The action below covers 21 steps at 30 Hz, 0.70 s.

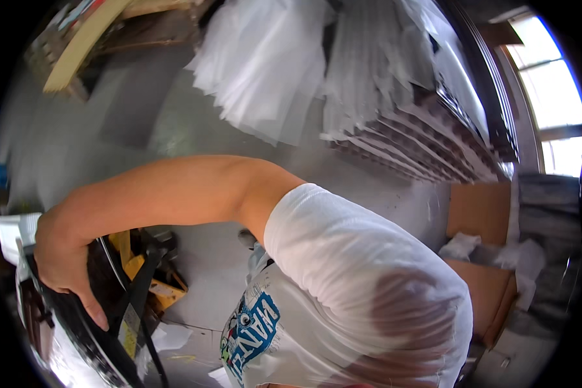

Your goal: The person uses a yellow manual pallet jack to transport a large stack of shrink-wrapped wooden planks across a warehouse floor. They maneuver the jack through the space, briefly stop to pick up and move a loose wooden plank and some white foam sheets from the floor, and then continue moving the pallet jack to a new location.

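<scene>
My right arm, in a white short sleeve, reaches across from the right to the far left of the head view. At its end, my right hand (61, 255) is closed over the edge of a long black part (87, 333) with a curved rim. The thumb points down along the near side, and the other fingers are mostly hidden behind the hand. Beside the thumb are a dark strap-like bar (143, 284) with a yellowish label and a yellow piece (165, 294). My left hand is out of view.
White translucent plastic sheeting (265, 71) hangs ahead, next to a stack of long dark profiles with white layers (414, 139). Wooden pallet boards (87, 45) lie at the far left. Cardboard boxes (478, 213) stand at the right, below a bright window (549, 77).
</scene>
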Motion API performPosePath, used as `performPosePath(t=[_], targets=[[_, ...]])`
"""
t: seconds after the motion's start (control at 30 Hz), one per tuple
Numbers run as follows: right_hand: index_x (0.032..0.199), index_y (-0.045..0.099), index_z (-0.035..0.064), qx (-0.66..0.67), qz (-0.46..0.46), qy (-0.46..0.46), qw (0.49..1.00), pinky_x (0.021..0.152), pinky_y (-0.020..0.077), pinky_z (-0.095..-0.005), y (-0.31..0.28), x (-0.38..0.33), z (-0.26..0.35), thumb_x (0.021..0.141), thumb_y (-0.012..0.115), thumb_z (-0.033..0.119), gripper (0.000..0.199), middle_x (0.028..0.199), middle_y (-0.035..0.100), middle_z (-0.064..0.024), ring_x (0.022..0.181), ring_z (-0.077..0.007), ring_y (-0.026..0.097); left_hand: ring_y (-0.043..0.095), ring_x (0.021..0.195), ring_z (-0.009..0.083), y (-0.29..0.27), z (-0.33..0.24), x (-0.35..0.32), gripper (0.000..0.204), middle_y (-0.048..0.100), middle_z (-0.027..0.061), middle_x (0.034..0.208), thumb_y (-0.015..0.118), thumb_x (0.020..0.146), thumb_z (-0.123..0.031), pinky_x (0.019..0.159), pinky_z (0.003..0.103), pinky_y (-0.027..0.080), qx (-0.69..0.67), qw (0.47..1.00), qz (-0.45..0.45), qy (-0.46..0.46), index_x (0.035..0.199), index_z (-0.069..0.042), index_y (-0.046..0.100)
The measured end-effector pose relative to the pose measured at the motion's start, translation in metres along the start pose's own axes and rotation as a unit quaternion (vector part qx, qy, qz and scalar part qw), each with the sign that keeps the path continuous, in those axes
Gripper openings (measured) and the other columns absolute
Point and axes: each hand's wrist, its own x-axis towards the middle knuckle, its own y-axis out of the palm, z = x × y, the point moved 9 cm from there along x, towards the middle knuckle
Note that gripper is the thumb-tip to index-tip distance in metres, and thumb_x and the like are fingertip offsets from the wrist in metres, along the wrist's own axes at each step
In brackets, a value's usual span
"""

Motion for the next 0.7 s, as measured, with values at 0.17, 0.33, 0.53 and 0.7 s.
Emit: performPosePath(t=[0.17, 0.33, 0.53, 0.7], targets=[[0.101, 0.073, 0.02, -0.011, -0.232, 0.063, 0.971, 0.081, 0.0484, -0.037, 0.005, -0.117, -0.032, 0.057, 0.066, 0.077, 0.072, 0.098, 0.069, 0.0018, 0.097, -0.0211, 0.062, 0.055, 0.049, 0.0151, 0.084, -0.062, -0.065, 0.01, 0.057, 0.0083, 0.06, 0.062, 0.083, -0.007, 0.047, 0.028, 0.047, -0.102, 0.945, 0.288, -0.116, 0.088, 0.001, 0.058], [0.064, 0.069, 0.0109, 0.229, -0.398, 0.129, 0.879, 0.068, 0.0468, -0.0407, 0.014, -0.173, -0.092, 0.09, 0.051, 0.051, 0.051, 0.066, 0.065, -0.0073, 0.071, -0.0264, 0.062, 0.056, 0.05, 0.0146, 0.105, -0.12, -0.132, 0.013, 0.057, 0.0078, 0.06, 0.063, 0.086, -0.01, 0.047, 0.028, 0.047, -0.139, 0.841, 0.467, -0.234, 0.092, 0.0, 0.058], [0.055, 0.062, 0.0073, 0.109, -0.292, 0.234, 0.921, 0.058, 0.0443, -0.0467, 0.05, -0.294, -0.106, 0.086, 0.054, 0.045, 0.049, 0.056, 0.058, -0.0104, 0.064, -0.033, 0.059, 0.057, 0.06, 0.0162, 0.171, -0.163, -0.269, 0.029, 0.06, 0.0072, 0.069, 0.061, 0.085, -0.011, 0.054, 0.029, 0.045, -0.013, 0.799, 0.522, -0.299, 0.111, 0.001, 0.063], [0.081, 0.073, 0.009, -0.034, -0.051, 0.257, 0.964, 0.082, 0.0442, -0.0423, 0.139, -0.372, -0.104, 0.081, 0.06, 0.043, 0.037, 0.082, 0.07, -0.0112, 0.083, -0.028, 0.065, 0.059, 0.059, 0.0134, 0.253, -0.208, -0.389, 0.038, 0.059, 0.0081, 0.063, 0.069, 0.078, -0.024, 0.053, 0.03, 0.046, 0.131, 0.834, 0.514, -0.154, 0.106, 0.001, 0.06]])
